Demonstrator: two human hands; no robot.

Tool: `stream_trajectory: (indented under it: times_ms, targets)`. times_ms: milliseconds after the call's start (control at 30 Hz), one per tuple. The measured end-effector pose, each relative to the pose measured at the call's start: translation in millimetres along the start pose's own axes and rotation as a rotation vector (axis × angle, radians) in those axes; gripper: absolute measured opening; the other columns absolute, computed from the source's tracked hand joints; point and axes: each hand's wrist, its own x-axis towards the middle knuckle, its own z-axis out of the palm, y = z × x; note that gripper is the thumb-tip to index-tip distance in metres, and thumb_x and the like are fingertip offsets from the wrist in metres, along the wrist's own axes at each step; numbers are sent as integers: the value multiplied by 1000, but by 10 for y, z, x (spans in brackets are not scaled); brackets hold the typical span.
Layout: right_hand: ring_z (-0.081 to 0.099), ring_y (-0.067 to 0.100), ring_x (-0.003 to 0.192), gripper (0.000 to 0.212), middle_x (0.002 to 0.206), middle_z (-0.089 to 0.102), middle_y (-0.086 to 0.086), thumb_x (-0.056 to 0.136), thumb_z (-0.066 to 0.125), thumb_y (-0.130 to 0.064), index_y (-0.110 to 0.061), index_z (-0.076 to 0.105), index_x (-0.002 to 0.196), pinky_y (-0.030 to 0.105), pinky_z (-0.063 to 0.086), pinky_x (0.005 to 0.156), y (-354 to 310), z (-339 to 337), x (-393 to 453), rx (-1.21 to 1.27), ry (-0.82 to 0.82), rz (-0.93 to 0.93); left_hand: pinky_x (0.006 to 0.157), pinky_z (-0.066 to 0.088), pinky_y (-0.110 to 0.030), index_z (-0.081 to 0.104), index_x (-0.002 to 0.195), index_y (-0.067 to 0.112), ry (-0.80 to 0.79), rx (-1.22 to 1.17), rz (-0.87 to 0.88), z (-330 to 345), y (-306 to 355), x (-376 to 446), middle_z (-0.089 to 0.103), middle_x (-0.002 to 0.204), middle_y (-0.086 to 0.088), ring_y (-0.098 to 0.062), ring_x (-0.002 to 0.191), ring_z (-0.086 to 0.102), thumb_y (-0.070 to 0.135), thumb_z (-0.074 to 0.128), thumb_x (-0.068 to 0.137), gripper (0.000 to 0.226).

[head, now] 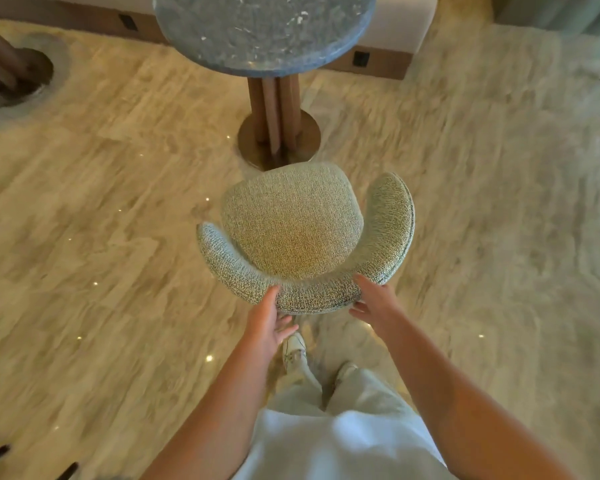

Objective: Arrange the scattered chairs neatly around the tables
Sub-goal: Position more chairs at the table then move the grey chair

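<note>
Looking down from the head camera, a speckled upholstered chair [291,233] stands on the pale wood-grain floor [482,209] directly in front of the person, its curved backrest [312,296] toward them and its seat front pointing at the round stone-topped table [264,32]. The seat edge lies just beside the round base of the table's wooden pedestal [274,109], while the tabletop is further ahead, so the chair is near the table but, as far as this angle shows, not yet tucked under it. The left hand [269,323] touches the backrest's rear curve at its left, thumb up against the fabric and fingers loosely spread below the rim; the right hand [371,299] meets the curve at its right, fingers straight and splayed. Neither hand wraps the backrest: both are unclenched, resting or pressing rather than gripping. The relation that matters is that table, chair and body line up almost straight ahead, with the chair turned slightly to the right, its right arm wing further forward than the left. Both hands are equally near, so a level push forward would likely seat it, with a slight turn to square it. No brand, label or writing is readable anywhere.
</note>
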Motion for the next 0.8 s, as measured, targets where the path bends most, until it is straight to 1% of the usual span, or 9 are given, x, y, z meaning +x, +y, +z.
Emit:
stream_trajectory:
  times_ms: [67,133,200,300,433,533,633,700,800]
  targets:
    - [68,29,101,34,95,60,12,89,74,-32,-4,55,90,45,60,89,-6,-39,70,21,-20,30,87,60,-49,49,135,12,3,-31,-29,15,-34,62,55,119,-19,-34,111,63,38,66,95,50]
    - [71,32,100,32,97,64,17,89,76,-27,0,59,94,47,60,87,-22,-75,154,71,-41,59,86,60,-50,50,133,13,-2,-101,-67,50,-86,121,54,123,-21,-34,109,64,37,69,92,51]
    - [70,33,97,29,99,64,19,89,75,-22,1,59,99,50,60,86,-69,-103,264,104,-58,102,89,59,-52,47,136,16,-10,-186,-117,132,-119,174,49,131,-20,-35,110,62,36,73,90,56]
    - [70,31,85,24,88,66,16,90,73,-19,0,60,99,51,60,82,-104,-144,384,98,-67,133,93,57,-55,47,143,15,-5,-272,-149,251,-151,283,45,138,-21,-37,115,57,33,75,88,64]
    - [74,32,85,26,89,74,16,88,76,-24,-5,62,96,54,59,84,-160,-166,559,83,-67,151,92,58,-52,52,129,10,80,-298,-176,368,-125,435,56,119,-19,-36,104,62,34,79,84,58]
    - [76,26,74,36,87,76,14,80,83,-30,-5,65,99,48,62,74,-199,-148,624,34,-40,166,74,63,-39,54,125,9,175,-249,-183,417,-91,457,56,117,-15,-32,100,64,35,82,83,57]
    - [74,22,64,37,86,74,12,79,84,-24,-5,63,102,40,62,60,-210,-139,630,36,-10,164,51,59,-28,56,124,8,246,-203,-183,438,-73,451,50,111,-14,-31,107,63,31,81,84,52]
    - [73,21,64,36,87,73,12,80,83,-23,-4,62,103,36,61,52,-226,-139,631,32,15,164,50,58,-29,55,121,8,258,-204,-180,450,-59,453,48,106,-15,-30,101,61,26,79,86,46]
    - [73,22,64,36,88,73,15,81,82,-19,0,62,104,34,60,49,-250,-106,642,53,23,144,59,60,-34,55,114,8,254,-208,-178,443,17,469,47,98,-12,-27,89,57,21,78,88,37]
